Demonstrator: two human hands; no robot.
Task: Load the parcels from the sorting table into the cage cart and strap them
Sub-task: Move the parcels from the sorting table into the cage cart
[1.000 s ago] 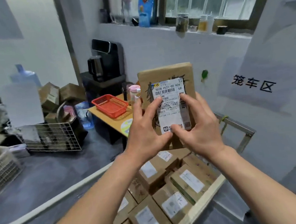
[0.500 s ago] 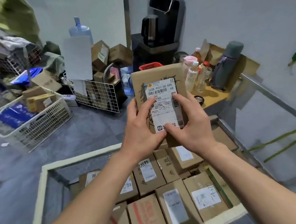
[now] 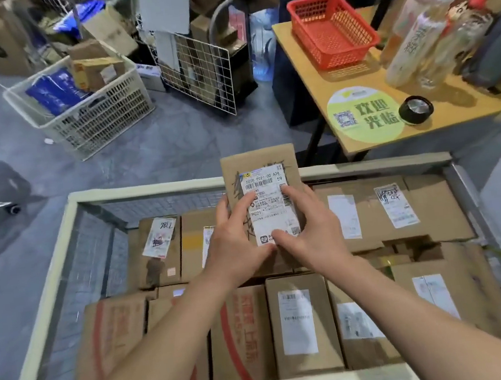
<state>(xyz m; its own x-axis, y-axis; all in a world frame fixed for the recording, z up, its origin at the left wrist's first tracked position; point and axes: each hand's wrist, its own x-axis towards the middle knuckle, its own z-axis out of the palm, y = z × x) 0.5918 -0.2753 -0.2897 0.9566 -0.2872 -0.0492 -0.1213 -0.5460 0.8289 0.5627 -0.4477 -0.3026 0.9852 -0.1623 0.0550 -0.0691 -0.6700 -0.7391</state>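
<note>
Soft, even, slightly cool indoor light leaves only faint shadows on the grey floor (image 3: 177,148) beneath the table (image 3: 457,109) and in the gaps between the boxes (image 3: 303,323) in the cage cart (image 3: 150,188). The label (image 3: 268,209) on the parcel (image 3: 258,161) at centre reads fairly sharply, while the bottles (image 3: 412,36) at the right edge and the forearms (image 3: 172,337) at the bottom smear with blur. Wide-angle distortion bows the cart's rim and stretches the corners.

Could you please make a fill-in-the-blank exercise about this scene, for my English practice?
The left hand and right hand hold a parcel whose label shows the number ____.
The basket on the table is ____ in colour.
The cage cart is packed with boxes made of ____.
Missing words: 59; red; cardboard.
</note>
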